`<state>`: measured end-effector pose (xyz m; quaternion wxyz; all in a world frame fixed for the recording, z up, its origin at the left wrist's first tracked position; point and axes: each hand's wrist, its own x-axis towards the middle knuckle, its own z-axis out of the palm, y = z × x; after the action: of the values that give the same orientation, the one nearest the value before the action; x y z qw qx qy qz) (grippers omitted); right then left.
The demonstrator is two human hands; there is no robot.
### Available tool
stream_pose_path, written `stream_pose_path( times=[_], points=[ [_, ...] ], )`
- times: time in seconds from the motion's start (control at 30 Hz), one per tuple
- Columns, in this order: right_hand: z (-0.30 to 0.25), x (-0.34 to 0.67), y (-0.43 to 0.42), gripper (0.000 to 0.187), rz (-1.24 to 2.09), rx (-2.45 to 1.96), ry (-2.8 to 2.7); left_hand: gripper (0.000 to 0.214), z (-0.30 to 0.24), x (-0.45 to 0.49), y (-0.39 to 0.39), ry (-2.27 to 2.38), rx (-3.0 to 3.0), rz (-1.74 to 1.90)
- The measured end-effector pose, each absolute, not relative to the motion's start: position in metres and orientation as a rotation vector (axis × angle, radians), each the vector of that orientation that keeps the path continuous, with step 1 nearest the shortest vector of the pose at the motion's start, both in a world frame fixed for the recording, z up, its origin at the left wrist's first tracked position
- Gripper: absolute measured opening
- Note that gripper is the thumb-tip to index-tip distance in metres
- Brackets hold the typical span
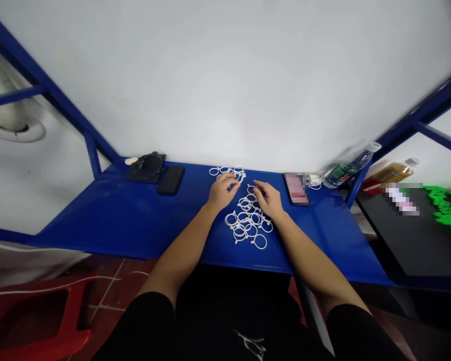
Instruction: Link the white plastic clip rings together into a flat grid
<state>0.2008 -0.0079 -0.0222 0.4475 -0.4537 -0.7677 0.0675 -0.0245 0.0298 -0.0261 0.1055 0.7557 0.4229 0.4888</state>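
My left hand (221, 192) is at the far side of the blue table, fingers curled with thumb and fingertips close to a white ring (242, 178) that it appears to pinch. Just beyond it lies a small group of white rings (214, 171), each with a little knob, partly hidden by the fingers. To the right, my right hand (268, 198) hovers over the upper end of a larger pile of white rings (244, 217). Its fingers are bent and slightly apart, the tips beside one ring (251, 186). A single ring (260, 241) lies at the pile's near edge.
The blue table (135, 215) meets a white wall. A black phone (171, 180) and a dark object (147, 168) lie left; a lit phone (296, 189), white cable (315, 180) and plastic bottle (351, 165) stand right. Beyond is a black table (406, 240) with green pieces (449, 210).
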Motion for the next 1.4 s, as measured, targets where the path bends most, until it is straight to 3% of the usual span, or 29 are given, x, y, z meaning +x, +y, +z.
stream_pose_path(
  times=[0.27, 0.43, 0.73, 1.07, 1.4],
  points=[
    [-0.019, 0.197, -0.010, 0.022, 0.136, -1.062, -1.889, 0.008, -0.021, -0.007, 0.005, 0.920, 2.432, 1.309],
    [-0.019, 0.195, -0.010, 0.020, 0.144, -1.035, -1.917, 0.022, -0.024, -0.006, 0.009, 1.046, 2.314, 1.329],
    [-0.020, 0.190, -0.012, 0.018, 0.132, -0.973, -1.964, 0.012, -0.030, -0.001, 0.008, 1.117, 2.358, 1.385],
    [-0.008, 0.196, -0.013, 0.015, 0.080, -0.899, -1.999, 0.020, -0.031, -0.024, 0.036, 1.405, 2.229, 1.435],
    [-0.013, 0.197, -0.012, 0.017, 0.134, -0.943, -2.032, 0.038, -0.050, -0.044, 0.056, 1.798, 2.231, 0.875]
  ],
)
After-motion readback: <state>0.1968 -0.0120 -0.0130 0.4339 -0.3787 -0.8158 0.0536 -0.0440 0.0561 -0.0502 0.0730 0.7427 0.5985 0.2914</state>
